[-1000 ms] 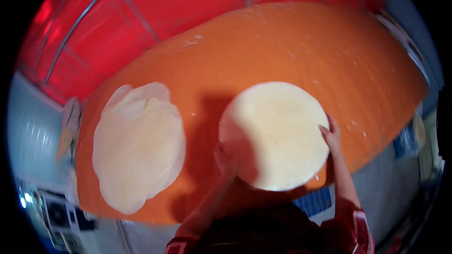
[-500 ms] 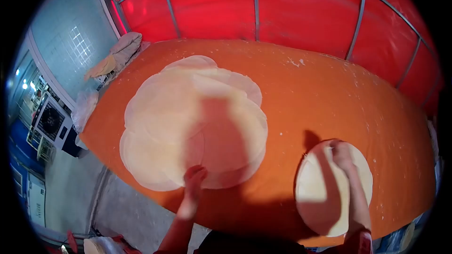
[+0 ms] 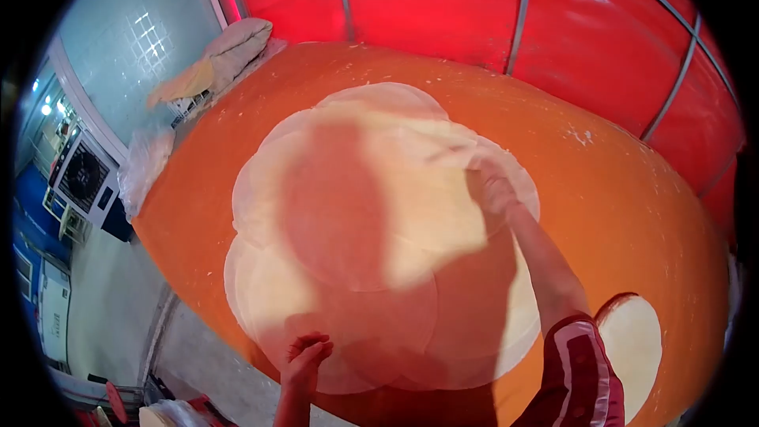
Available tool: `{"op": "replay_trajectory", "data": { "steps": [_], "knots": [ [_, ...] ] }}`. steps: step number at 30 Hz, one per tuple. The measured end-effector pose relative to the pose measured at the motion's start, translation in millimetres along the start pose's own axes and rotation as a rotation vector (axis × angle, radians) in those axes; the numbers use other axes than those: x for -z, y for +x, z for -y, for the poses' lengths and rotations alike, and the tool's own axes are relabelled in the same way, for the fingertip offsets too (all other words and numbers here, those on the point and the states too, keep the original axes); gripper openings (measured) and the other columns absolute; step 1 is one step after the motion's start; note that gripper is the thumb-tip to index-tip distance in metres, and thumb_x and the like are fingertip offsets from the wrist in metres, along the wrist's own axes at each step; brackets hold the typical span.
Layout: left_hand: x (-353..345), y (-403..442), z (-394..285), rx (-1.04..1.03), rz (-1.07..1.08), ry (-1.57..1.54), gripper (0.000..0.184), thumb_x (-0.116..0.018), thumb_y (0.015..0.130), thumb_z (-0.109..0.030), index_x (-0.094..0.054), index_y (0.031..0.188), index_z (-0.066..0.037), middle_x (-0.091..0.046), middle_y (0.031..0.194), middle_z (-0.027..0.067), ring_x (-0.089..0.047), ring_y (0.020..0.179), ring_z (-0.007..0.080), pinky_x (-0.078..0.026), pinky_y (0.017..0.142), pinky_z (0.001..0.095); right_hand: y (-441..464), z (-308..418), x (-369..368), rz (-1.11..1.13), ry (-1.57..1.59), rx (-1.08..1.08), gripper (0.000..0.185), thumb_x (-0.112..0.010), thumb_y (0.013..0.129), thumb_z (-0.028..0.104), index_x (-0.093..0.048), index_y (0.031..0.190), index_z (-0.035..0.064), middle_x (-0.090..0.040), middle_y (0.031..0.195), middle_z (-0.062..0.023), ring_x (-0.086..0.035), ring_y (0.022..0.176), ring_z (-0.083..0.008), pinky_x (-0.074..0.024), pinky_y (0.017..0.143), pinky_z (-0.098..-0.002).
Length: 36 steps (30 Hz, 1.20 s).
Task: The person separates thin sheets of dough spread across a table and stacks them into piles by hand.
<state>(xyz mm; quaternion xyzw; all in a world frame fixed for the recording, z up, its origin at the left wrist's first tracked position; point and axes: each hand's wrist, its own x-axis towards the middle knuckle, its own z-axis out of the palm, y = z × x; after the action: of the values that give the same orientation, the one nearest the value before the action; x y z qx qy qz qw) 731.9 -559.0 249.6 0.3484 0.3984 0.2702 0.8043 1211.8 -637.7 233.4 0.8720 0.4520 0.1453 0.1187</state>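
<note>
Thin, pale round sheets overlap in a broad flower-like layout on the orange table cover. Over the layout's lower left edge is my left hand, its fingers curled together with nothing visible in them. My right hand is over the upper right sheets, blurred by motion, so its fingers and anything in them cannot be made out. A thicker pale round stack lies at the lower right, partly hidden by my right sleeve. Shadows cover much of the layout.
The orange table cover reaches a red wall sheet with grey bars. Folded cloth and clear plastic sit along the left edge. Beyond stand a fan unit and a glass partition.
The view has turned left. My right hand has left the round stack and moved over the spread sheets. My left hand stays near their lower edge, its fingers curled.
</note>
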Motion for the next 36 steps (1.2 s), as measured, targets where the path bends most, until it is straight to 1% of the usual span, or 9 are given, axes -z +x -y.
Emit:
{"op": "replay_trajectory", "data": {
  "steps": [4,8,10,19,23,27,30,32,36],
  "knots": [
    [-3.7,38.1,-2.6,-0.150,-0.023,0.049,0.018,-0.049,0.072,0.002,-0.051,0.089,0.001,-0.054,0.090,0.0120,-0.053,0.084,0.0220,-0.043,0.075,0.0304,37.5,1.2,14.7,-0.074,0.337,-0.180,0.050,-0.042,0.072,0.035,-0.034,0.114,0.0107,-0.035,0.115,-0.0140,-0.030,0.109,-0.0284,-0.0262,0.089,-0.0382],
    [-0.8,79.0,5.5,-0.115,0.014,-0.076,0.030,-0.049,0.070,0.003,-0.045,0.100,0.003,-0.052,0.093,0.0136,-0.050,0.088,0.0238,-0.040,0.080,0.0307,-15.2,67.7,29.9,0.066,0.771,0.200,0.067,-0.045,0.072,0.050,-0.025,0.124,0.0120,-0.026,0.126,-0.0152,-0.020,0.118,-0.0326,-0.0188,0.096,-0.0409],
    [-5.3,85.8,-3.8,-0.072,-0.016,-0.022,0.035,-0.050,0.070,0.003,-0.040,0.104,0.004,-0.052,0.093,0.0155,-0.051,0.087,0.0244,-0.041,0.078,0.0309,-54.8,94.1,62.0,0.209,0.552,0.318,0.073,-0.046,0.072,0.054,-0.021,0.127,0.0125,-0.022,0.130,-0.0165,-0.015,0.120,-0.0366,-0.0161,0.097,-0.0430],
    [-8.5,113.8,-9.8,-0.117,-0.069,0.195,0.035,-0.057,0.071,-0.006,-0.039,0.098,0.005,-0.053,0.084,0.0131,-0.054,0.074,0.0179,-0.047,0.062,0.0276,-59.5,107.6,23.6,-0.237,0.259,0.517,0.031,-0.049,0.069,0.018,-0.050,0.090,-0.0053,-0.050,0.094,-0.0218,-0.048,0.091,-0.0351,-0.0414,0.073,-0.0408],
    [-16.1,129.8,-30.9,-0.082,-0.089,0.265,0.029,-0.058,0.070,-0.010,-0.042,0.090,0.004,-0.053,0.073,0.0112,-0.054,0.063,0.0165,-0.048,0.051,0.0262,-21.3,90.7,54.7,0.307,0.104,0.467,0.012,-0.050,0.073,0.016,-0.053,0.077,0.0057,-0.053,0.063,-0.0073,-0.053,0.060,-0.0199,-0.0424,0.054,-0.0327],
    [-25.5,141.1,-47.4,-0.004,-0.157,0.552,0.022,-0.057,0.072,-0.015,-0.046,0.083,0.001,-0.054,0.066,0.0099,-0.053,0.052,0.0165,-0.047,0.051,0.0259,61.8,37.0,142.7,-0.473,0.465,0.339,0.015,-0.045,0.072,0.010,-0.049,0.059,0.0031,-0.046,0.049,-0.0009,-0.037,0.038,-0.0118,-0.0285,0.035,-0.0287],
    [-28.0,146.3,-49.9,-0.143,-0.229,0.815,0.024,-0.058,0.072,-0.015,-0.046,0.083,0.002,-0.054,0.068,0.0105,-0.053,0.052,0.0167,-0.046,0.051,0.0261,62.1,59.4,228.7,-0.428,0.445,0.147,0.011,-0.046,0.070,0.008,-0.050,0.061,0.0022,-0.050,0.049,-0.0102,-0.047,0.041,-0.0206,-0.0365,0.039,-0.0324],
    [-26.6,149.9,-47.8,-0.240,-0.287,0.978,0.026,-0.060,0.071,-0.015,-0.045,0.085,0.002,-0.055,0.070,0.0109,-0.054,0.055,0.0169,-0.046,0.051,0.0265,51.8,93.0,240.3,-0.499,0.169,0.331,0.009,-0.047,0.069,0.005,-0.052,0.062,0.0032,-0.053,0.057,-0.0148,-0.051,0.045,-0.0232,-0.0392,0.041,-0.0331],
    [-25.0,157.4,-37.4,-0.223,-0.342,0.349,0.032,-0.057,0.068,-0.006,-0.040,0.094,0.003,-0.054,0.077,0.0138,-0.055,0.064,0.0190,-0.047,0.054,0.0276,13.9,185.5,141.1,-0.070,0.237,0.570,0.029,-0.048,0.061,0.004,-0.048,0.090,0.0053,-0.053,0.059,-0.0125,-0.055,0.056,-0.0238,-0.0422,0.047,-0.0360]
  ]
}}
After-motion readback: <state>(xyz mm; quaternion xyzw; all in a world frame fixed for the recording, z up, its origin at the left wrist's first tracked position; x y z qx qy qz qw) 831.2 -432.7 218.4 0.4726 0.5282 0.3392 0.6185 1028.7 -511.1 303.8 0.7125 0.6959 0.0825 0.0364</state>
